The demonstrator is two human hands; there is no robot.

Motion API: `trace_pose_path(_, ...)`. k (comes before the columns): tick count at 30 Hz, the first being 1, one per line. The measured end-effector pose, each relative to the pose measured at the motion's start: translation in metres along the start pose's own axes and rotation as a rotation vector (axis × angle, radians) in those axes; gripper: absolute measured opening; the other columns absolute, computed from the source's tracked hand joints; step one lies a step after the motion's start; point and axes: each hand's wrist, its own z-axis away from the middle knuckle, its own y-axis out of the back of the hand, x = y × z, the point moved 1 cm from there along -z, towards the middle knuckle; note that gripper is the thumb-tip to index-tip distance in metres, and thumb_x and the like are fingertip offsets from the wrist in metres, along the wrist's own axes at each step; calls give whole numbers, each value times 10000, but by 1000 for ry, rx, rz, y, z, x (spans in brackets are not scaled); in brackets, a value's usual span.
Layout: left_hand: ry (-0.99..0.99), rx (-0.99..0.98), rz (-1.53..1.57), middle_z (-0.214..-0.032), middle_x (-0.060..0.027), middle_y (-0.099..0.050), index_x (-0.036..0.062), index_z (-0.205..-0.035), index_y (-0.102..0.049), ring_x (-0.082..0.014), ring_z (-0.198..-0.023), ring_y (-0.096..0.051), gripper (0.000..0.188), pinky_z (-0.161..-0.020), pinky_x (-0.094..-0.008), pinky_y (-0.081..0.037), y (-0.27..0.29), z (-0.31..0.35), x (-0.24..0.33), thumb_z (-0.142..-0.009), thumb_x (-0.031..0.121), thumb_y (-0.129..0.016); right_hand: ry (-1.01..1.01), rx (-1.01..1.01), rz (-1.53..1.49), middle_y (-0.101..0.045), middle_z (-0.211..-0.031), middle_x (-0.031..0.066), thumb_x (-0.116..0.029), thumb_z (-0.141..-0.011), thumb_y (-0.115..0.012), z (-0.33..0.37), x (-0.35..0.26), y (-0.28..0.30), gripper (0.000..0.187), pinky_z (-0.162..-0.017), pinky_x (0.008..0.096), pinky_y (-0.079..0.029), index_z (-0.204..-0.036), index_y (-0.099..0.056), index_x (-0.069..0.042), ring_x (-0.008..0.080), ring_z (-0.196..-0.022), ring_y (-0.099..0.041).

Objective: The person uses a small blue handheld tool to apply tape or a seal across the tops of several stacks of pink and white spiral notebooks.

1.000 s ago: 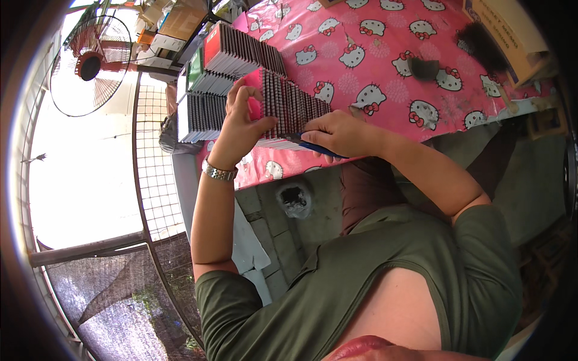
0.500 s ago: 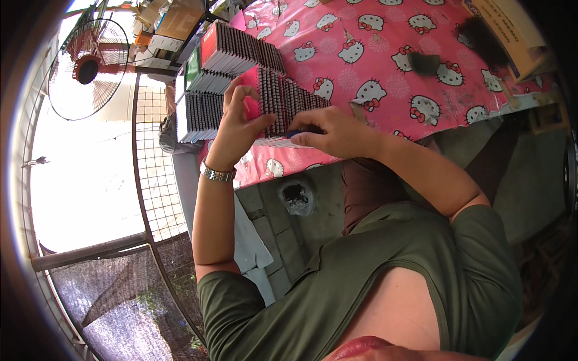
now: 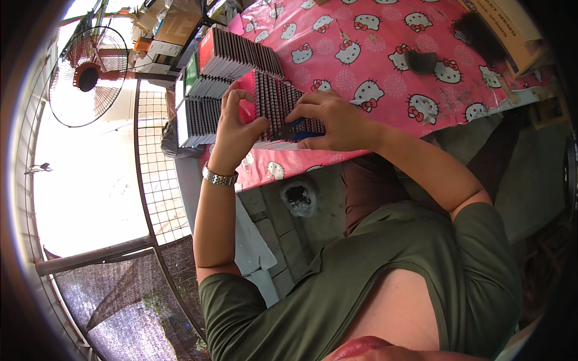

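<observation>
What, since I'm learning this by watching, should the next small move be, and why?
Probably settle the tip of the blue-handled pliers on one binding before squeezing: the right hand holds the handles apparently spread, and the notebooks' spiral bindings are tightly packed, with the left hand close by.

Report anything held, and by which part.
Right hand: dark pliers with blue handles, held by the handles. Left hand, at the pink-covered notebooks: any hold cannot be told.
</observation>
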Motion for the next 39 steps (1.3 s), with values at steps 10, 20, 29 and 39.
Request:
trace_pose_path(10,37,11,-5,-1403,-246,-427,34,-1065,-498,-373,-1404,-325,449,-1102,-401,-319,-2,-1,5,-667,96,-696,-27,20,-55,-605,-1091,72,-247,-736,-803,0,3,-1,420,-947,419,-441,-1113,-664,-126,296,-1072,-557)
trace_pose_path(20,-32,5,-127,-1345,-252,-433,31,-1103,-456,-395,-1387,-319,504,-1109,-423,-306,-3,-3,2,-678,118,-712,-493,-383,-501,-629,-1029,119,-281,-785,-751,-9,-5,4,359,-896,412,-460,-1070,-664,-80,317,-1007,-611)
trace_pose_path(29,-37,-64,-212,-1359,-270,-359,26,-1162,-380,-427,-1378,-263,630,-1131,-480,-246,-7,-2,4,-650,116,-737,23,16,-22,-633,-1058,117,-319,-806,-757,6,8,1,406,-877,402,-485,-1102,-658,-59,295,-990,-622)
trace_pose_path(39,-66,-29,-274,-1349,-240,-364,17,-1210,-359,-411,-1343,-302,696,-1113,-465,-282,-10,-2,-2,-644,115,-751,-468,-368,-549,-621,-1044,125,-290,-815,-741,-2,12,-5,359,-875,402,-485,-1082,-663,-63,290,-1007,-612)
